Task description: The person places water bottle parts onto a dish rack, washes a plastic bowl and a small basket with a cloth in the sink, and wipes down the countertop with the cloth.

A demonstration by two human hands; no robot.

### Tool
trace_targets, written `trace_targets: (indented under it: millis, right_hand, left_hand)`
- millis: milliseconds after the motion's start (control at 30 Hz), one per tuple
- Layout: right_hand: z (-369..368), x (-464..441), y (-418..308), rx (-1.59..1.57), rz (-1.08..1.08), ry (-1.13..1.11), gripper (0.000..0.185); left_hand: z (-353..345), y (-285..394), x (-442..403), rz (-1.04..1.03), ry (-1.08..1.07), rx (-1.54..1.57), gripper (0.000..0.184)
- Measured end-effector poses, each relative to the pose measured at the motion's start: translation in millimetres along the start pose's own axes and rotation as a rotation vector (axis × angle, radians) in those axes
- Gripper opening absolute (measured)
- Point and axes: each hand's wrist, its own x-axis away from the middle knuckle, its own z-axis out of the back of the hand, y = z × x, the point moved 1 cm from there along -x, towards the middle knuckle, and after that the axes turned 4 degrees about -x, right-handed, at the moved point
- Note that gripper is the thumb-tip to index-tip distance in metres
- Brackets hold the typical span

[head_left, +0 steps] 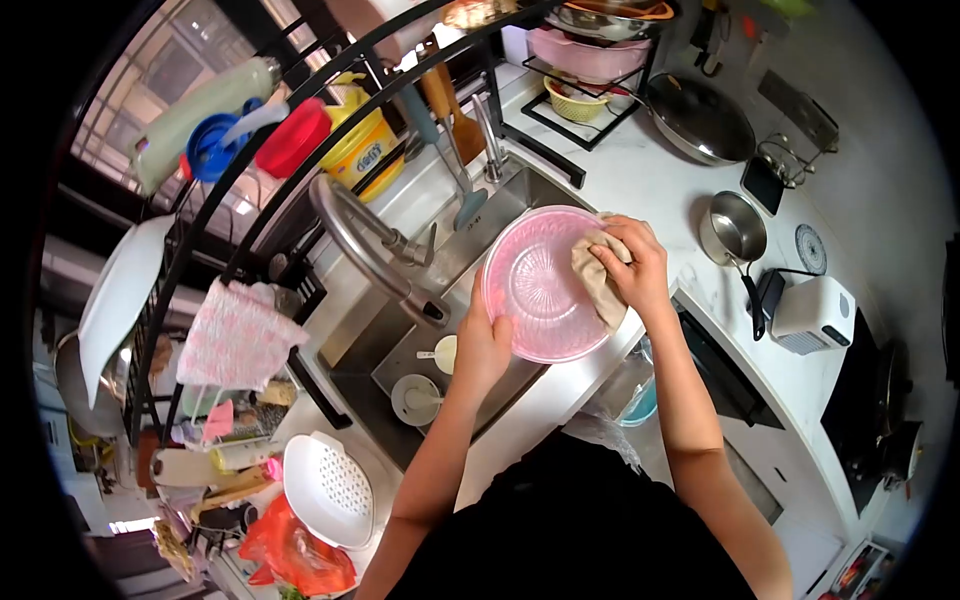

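Note:
A pink translucent bowl (535, 285) is tilted toward me above the sink (350, 330). My left hand (484, 335) grips its left rim, with the thumb on the near side. In my right hand (640, 262) is a beige cloth (597, 275), pressed against the bowl's right inner wall and rim. Below my left hand, a small white bowl (413, 400) and a pale cup (446, 353) lie in the sink basin. The curved faucet (355, 235) stands just left of the pink bowl.
A black dish rack (240, 215) arches over the sink's far left side, with a pink patterned cloth (240, 335) hanging there. A white colander (328, 490) and red plastic bag (295, 545) sit at lower left. On the right counter are a saucepan (733, 228) and lidded wok (700, 118).

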Motion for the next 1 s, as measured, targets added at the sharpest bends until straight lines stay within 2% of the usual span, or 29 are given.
trace_targets:
  millis: [67, 133, 167, 200, 233, 267, 300, 333, 400, 467, 533, 600, 667, 700, 767, 833, 867, 933, 967, 1000]
  right_hand:
    - [-1, -4, -5, 0.019, 0.067, -0.015, 0.024]
    - [2, -7, -4, -0.564, -0.423, 0.136, 0.02]
    - [11, -11, -4, -0.72, -0.47, 0.186, 0.018]
    - [21, -19, -21, -0.656, -0.488, 0.182, 0.018]
    - [21, -22, -32, -0.62, -0.332, 0.113, 0.019]
    - [18, -23, -43, -0.58, -0.18, 0.046, 0.02]
    - [11, -20, -58, -0.33, -0.002, -0.089, 0.026]
    - [1, -15, -74, -0.074, 0.173, -0.222, 0.032]
    - [-23, -4, -99, 0.162, 0.376, -0.431, 0.04]
    - [-21, -9, -81, 0.201, 0.329, -0.49, 0.04]
    - [-13, -17, -73, 0.229, 0.288, -0.542, 0.04]
    - [4, -22, -68, 0.116, 0.166, -0.59, 0.037]
    - [21, -25, -47, 0.014, 0.02, -0.48, 0.036]
    - [27, -25, -41, -0.109, -0.082, -0.543, 0.034]
    - [26, -15, -38, -0.035, -0.083, -0.537, 0.032]
    - [24, -12, -47, 0.049, -0.022, -0.528, 0.03]
    - [21, -13, -54, 0.052, -0.035, -0.523, 0.03]
    - [12, -14, -73, 0.085, 0.135, -0.578, 0.032]
    - [10, -17, -81, 0.155, 0.124, -0.566, 0.033]
    - [11, -18, -79, 0.154, 0.123, -0.563, 0.033]
  left_hand:
    - [11, 4, 2, 0.007, -0.036, 0.016, 0.063]
    - [18, -3, 4, 0.013, 0.011, 0.001, 0.061]
    - [19, -3, 7, 0.058, -0.008, 0.041, 0.059]
    - [20, -2, 8, 0.102, -0.028, 0.081, 0.057]
    - [20, 0, 10, 0.103, -0.02, 0.08, 0.057]
    - [18, 2, 11, 0.047, -0.039, -0.047, 0.055]
    - [14, 5, 12, -0.008, -0.064, -0.172, 0.052]
    - [11, 12, 13, -0.006, -0.068, -0.17, 0.052]
    - [6, 33, 10, -0.091, -0.108, -0.455, 0.048]
    - [7, 36, 11, -0.067, -0.119, -0.483, 0.045]
    - [11, 35, 11, -0.169, -0.068, -0.438, 0.046]
    - [16, 34, 14, -0.145, -0.063, -0.418, 0.047]
    - [21, 30, 17, -0.119, -0.061, -0.398, 0.047]
    - [22, 27, 16, -0.184, -0.014, -0.372, 0.048]
    - [22, 29, 12, -0.259, 0.03, -0.343, 0.049]
    - [19, 38, 7, -0.466, 0.075, -0.437, 0.042]
    - [16, 46, 2, -0.468, 0.062, -0.434, 0.042]
    - [6, 66, -11, -0.583, 0.034, -0.542, 0.033]
    - [-1, 73, -17, -0.584, 0.091, -0.466, 0.017]
    - [0, 73, -22, -0.586, 0.089, -0.468, 0.017]
